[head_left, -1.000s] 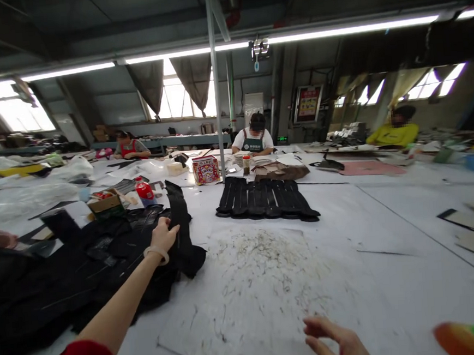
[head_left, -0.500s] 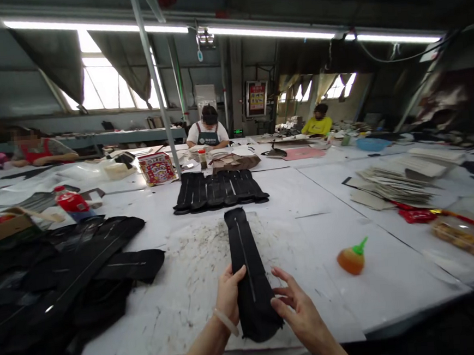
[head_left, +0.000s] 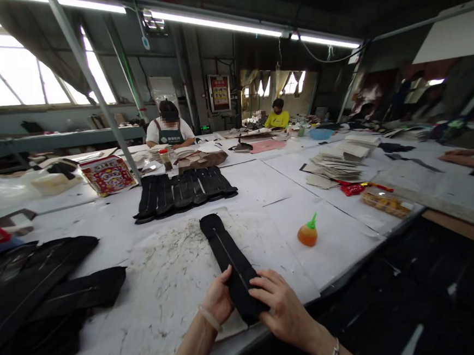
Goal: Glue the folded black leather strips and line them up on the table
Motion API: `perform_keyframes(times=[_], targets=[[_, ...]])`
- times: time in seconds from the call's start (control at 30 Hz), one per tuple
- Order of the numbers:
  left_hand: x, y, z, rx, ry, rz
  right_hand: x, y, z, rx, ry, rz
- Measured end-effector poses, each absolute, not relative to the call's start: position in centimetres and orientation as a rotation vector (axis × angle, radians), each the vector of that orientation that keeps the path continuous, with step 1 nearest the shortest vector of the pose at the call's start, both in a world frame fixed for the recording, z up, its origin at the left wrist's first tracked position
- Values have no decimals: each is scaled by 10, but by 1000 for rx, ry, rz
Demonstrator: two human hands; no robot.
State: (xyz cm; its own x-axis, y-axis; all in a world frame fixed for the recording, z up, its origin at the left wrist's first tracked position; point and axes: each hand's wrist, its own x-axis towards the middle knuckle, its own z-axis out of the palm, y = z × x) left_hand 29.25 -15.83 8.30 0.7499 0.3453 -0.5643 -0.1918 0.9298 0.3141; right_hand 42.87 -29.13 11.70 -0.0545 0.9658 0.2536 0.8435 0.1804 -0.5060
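Observation:
A long black fabric piece with a zipper (head_left: pixel 223 249) down its middle lies at a slant, its far end on the stained white table sheet. My left hand (head_left: pixel 219 300) grips its left edge, thumb on top and the other fingers hidden beneath. Across the right side near the close end, my right hand (head_left: pixel 283 307) has its fingers laid on top and its thumb at the edge, pinching the piece. Beyond it, a row of similar black zippered pieces (head_left: pixel 184 191) lies side by side. A heap of more black zippered pieces (head_left: pixel 37 302) is on the left.
An orange squeeze bottle with a green nozzle (head_left: pixel 308 233) stands on the right. Behind it are a stack of grey sheets (head_left: pixel 336 161) and a clear food box (head_left: pixel 387 204). A metal pole (head_left: pixel 94 90) rises past a red patterned box (head_left: pixel 109 175). Co-workers sit across the table.
My view has swung to the right. My right hand has moved from the piece's edge onto its top and closed on it. The left hand keeps its hold.

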Motion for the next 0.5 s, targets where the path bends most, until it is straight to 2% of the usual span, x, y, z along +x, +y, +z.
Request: perform_keyframes(times=[0.17,0.33,0.5], targets=[[299,-157,77,229,636,301,418,-274,102,-1701,-1695,68],[304,-160,76,199,670,343,414,-259,93,-1734,-1294,137],[305,-168,83,253,738,391,415,-254,90,-1783,-1121,159]])
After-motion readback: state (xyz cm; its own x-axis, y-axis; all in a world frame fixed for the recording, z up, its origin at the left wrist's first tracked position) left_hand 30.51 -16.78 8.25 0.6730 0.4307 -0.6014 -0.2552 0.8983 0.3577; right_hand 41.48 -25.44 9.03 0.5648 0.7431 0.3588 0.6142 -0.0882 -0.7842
